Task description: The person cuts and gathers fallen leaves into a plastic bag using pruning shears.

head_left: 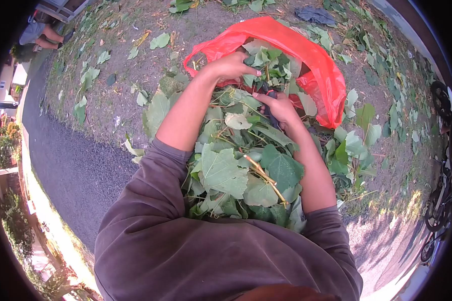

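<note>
A red plastic bag (319, 57) lies with its mouth towards me, and leafy cuttings (272, 62) fill its opening. At the bag's left side my left hand (231, 66) is closed around some of these leaves, its thumb stretched out and its other fingers partly hidden. My right hand (280, 108) is closed on dark-handled pruning shears (273, 120), mostly covered by the hand and leaves. Between my forearms a heap of large green vine leaves (223, 170) reaches up to my chest. A cut woody stem (263, 175) lies on top of it.
Loose leaves (89, 78) are scattered over the bare soil (130, 30). A dark cloth (315, 15) lies beyond the bag. Asphalt (70, 150) runs along the left. Another person's legs (47, 37) show at upper left, and bicycles (439, 200) stand at the right edge.
</note>
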Demonstrator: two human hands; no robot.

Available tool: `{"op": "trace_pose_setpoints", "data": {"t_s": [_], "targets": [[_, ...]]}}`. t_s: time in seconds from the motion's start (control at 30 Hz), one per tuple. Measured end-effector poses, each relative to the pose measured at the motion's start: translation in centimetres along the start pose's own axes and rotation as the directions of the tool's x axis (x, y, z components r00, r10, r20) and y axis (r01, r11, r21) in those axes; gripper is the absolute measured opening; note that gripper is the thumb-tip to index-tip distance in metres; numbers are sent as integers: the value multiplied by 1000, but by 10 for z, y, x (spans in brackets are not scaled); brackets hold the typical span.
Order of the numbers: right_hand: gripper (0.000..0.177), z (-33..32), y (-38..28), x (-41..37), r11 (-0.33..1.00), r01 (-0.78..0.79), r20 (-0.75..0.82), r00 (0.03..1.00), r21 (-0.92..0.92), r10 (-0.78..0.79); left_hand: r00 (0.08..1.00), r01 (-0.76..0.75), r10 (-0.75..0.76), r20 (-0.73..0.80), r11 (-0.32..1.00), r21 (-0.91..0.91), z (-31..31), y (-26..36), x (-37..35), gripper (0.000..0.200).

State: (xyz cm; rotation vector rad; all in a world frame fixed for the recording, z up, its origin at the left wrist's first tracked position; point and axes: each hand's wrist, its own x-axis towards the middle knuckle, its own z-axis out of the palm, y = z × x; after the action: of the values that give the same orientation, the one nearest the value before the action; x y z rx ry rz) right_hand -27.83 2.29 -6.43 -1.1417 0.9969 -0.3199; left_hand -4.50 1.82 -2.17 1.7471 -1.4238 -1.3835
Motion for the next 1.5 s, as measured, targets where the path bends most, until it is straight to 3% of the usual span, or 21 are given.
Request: {"op": "trace_pose_setpoints", "data": {"t_s": [0.23, 0.3, 0.47, 0.53, 0.67, 0.73, 0.77, 0.83, 0.93, 1.03, 1.1, 1.2, 1.37, 1.43, 1.5], "targets": [[28, 2, -2, 1, 994, 14, 5, 1000, -107, -13, 997, -73, 76, 26, 993, -98, -12, 2, -10, 54], [28, 6, -6, -6, 998, 14, 4, 1000, 67, -15, 999, -41, 42, 4, 986, -160, -19, 2, -11, 53], [29, -3, -2, -6, 999, 42, 91, 995, 16, -43, 1000, 6, -12, -21, 960, -281, -22, 17, -24, 55], [30, -3, -1, -7, 997, 71, 87, 994, -25, -68, 998, 59, -60, 1, 982, -177, -22, 17, -23, 61], [35, -4, -2, -9, 987, 104, 98, 991, -126, -92, 991, 119, -106, 86, 980, -157, -20, 9, -17, 68], [36, -6, -2, -9, 987, 90, 105, 991, -135, -76, 995, 100, -100, 7, 995, 23, -14, 5, -15, 66], [38, -7, -2, -8, 987, 78, 116, 991, -138, -62, 995, 100, -100, 7, 995, 21, -13, 3, -13, 66], [39, -10, -2, -5, 988, 66, 126, 991, -141, -48, 999, 38, -29, -36, 956, 292, -13, 4, -12, 70], [42, -11, 1, 0, 984, 30, 124, 992, -176, -8, 997, -2, -24, 72, 940, 341, -16, 11, -13, 66], [45, -8, -1, 3, 978, 3, 60, 998, -208, 9, 998, 40, -54, 39, 954, 296, -12, 6, -8, 66], [49, -5, -3, 3, 912, 17, -17, 999, -409, -27, 997, 59, -68, 24, 956, 287, -12, 6, -9, 67], [54, -1, -3, 4, 878, 39, -78, 993, -477, -87, 997, 57, -68, 32, 963, 265, -14, 11, -15, 67], [50, 2, -8, 0, 877, 31, -75, 994, -480, -76, 999, -1, -5, 33, 984, 179, -18, 18, -27, 68], [45, 2, -9, -1, 879, 13, -76, 995, -477, -57, 1000, -22, 23, -1, 969, 246, -22, 14, -22, 67], [51, 4, -7, 0, 957, 25, -101, 993, -290, -57, 1000, -21, 23, -8, 976, 216, -29, 9, -15, 65]]}}
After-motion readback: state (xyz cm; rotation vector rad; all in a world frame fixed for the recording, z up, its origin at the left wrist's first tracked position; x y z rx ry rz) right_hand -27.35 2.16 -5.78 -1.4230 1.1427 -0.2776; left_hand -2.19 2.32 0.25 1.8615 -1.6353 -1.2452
